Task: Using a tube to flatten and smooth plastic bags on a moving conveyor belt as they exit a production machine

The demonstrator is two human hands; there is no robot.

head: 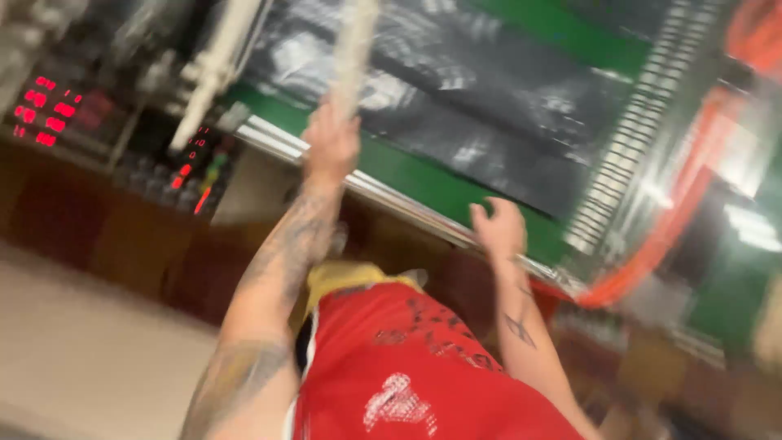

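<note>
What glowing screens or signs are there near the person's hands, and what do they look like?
Red lit display: far left on the dark machine, a blurred cluster of glowing red marks.
Second lit panel: lower, left of the left hand, small red lights with a green one, beside a row of dark round buttons.
No packages or labels can be made out; the picture is blurred.

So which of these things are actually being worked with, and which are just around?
In use:
left hand gripping the pale rod
right hand at the metal edge rail
black sheet on the green bed

Just around:
red indicator lights
orange hose
</note>
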